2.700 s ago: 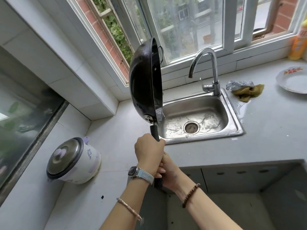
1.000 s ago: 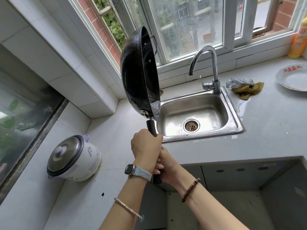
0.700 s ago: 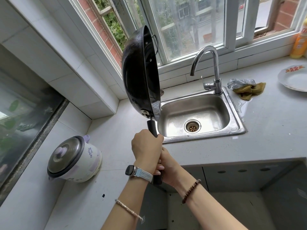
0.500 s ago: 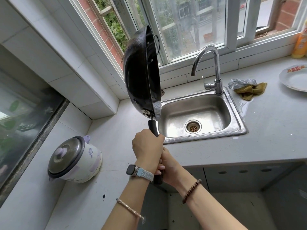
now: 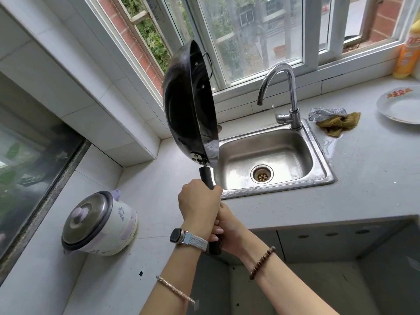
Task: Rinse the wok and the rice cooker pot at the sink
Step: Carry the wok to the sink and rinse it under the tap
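A black wok (image 5: 186, 105) stands on edge in the air, its open side facing right, over the left rim of the steel sink (image 5: 322, 169). My left hand (image 5: 197, 205) grips the upper part of its black handle, and my right hand (image 5: 229, 230) grips the handle's lower end just beneath. The sink basin is wet and holds nothing; no water runs from the curved tap (image 5: 288, 87). A white rice cooker (image 5: 102, 223) with purple flowers and a metal lid sits closed on the counter at the lower left, so its pot is hidden.
Crumpled cloths (image 5: 336, 119) lie right of the tap beside a small puddle. A white plate (image 5: 402, 105) and a yellow bottle (image 5: 406, 53) stand at the far right. The window runs behind the sink; a dark glass panel borders the left.
Water that streaked the sink bottom at the earliest frame has drained. The wok rose slightly and has stayed nearly still on edge since, both hands holding the handle throughout.
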Motion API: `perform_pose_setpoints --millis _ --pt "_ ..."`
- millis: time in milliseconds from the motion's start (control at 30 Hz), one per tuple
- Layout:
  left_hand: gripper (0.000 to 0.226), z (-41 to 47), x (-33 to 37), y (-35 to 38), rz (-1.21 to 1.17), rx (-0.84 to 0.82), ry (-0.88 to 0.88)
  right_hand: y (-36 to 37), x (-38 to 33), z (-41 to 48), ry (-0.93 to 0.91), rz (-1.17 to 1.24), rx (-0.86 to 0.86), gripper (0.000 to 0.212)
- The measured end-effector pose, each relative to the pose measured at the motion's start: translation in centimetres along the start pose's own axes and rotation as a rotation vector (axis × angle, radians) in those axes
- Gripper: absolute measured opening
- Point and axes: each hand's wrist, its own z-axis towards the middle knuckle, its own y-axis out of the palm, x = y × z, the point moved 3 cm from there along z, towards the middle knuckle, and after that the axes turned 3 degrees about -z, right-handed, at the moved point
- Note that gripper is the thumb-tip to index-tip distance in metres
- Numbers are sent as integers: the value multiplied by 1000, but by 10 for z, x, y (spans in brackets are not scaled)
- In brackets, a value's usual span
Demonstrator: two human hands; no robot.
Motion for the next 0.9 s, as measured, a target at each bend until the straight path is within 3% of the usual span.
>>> perform_pose_setpoints --millis 333,433,600,733,900 --pt "27 -2 1 0 11 -28 -7 -3 1 0 6 1 11 41" --pt "25 -4 4 1 1 -12 -14 -5 0 -1 25 32 10 52" --pt "27 -2 0 2 -7 -51 -24 -3 1 -2 8 16 35 40" --pt "24 -5 3 4 -5 -40 -28 -7 -1 -5 26 36 25 50" --pt "23 -7 3 5 -14 -55 -26 -7 -1 -8 30 8 48 40"
